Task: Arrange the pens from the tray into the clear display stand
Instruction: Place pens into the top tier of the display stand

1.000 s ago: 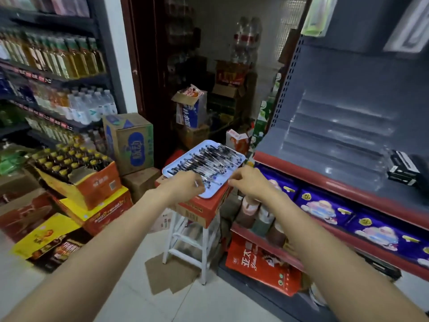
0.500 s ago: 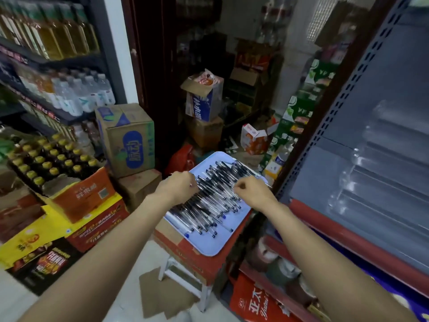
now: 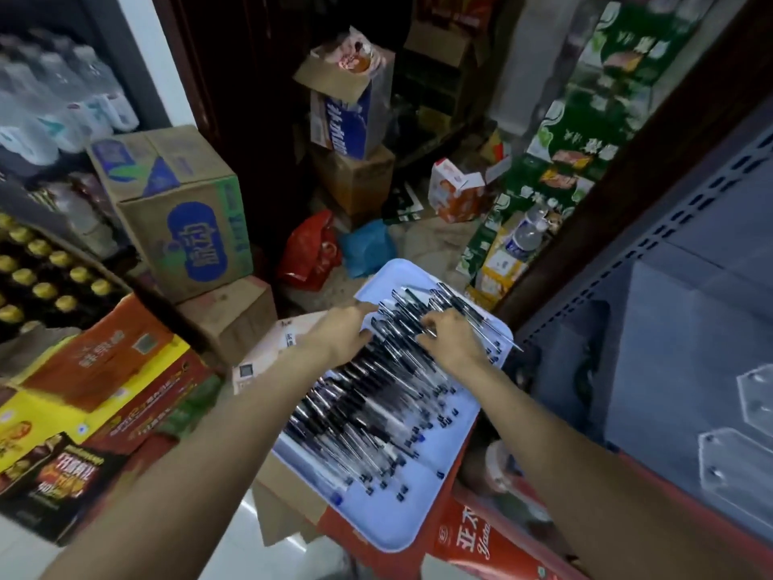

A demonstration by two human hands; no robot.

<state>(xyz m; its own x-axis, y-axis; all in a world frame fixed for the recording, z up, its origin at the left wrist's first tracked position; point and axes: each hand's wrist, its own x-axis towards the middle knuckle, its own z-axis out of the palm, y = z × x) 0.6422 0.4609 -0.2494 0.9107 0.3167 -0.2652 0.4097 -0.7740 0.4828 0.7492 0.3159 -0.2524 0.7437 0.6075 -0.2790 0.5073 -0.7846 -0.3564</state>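
A: Why are both hands lying on the pens [image 3: 376, 395]?
B: Probably gathering a bunch. The left hand [image 3: 343, 337] and right hand [image 3: 454, 339] are resting fingers-down, loosely spread; no pinch is showing.
A: Orientation?
B: Pens are lying flat in the blue tray [image 3: 401, 521], long axes running diagonally, near-left to far-right.

Tight room around the tray

The tray [image 3: 412, 525] is filled with pens [image 3: 368, 408], and only its near end is left bare. Stacked boxes [image 3: 184, 219] are packed close on the left. On the right, the way is blocked by a grey shelf [image 3: 669, 328].
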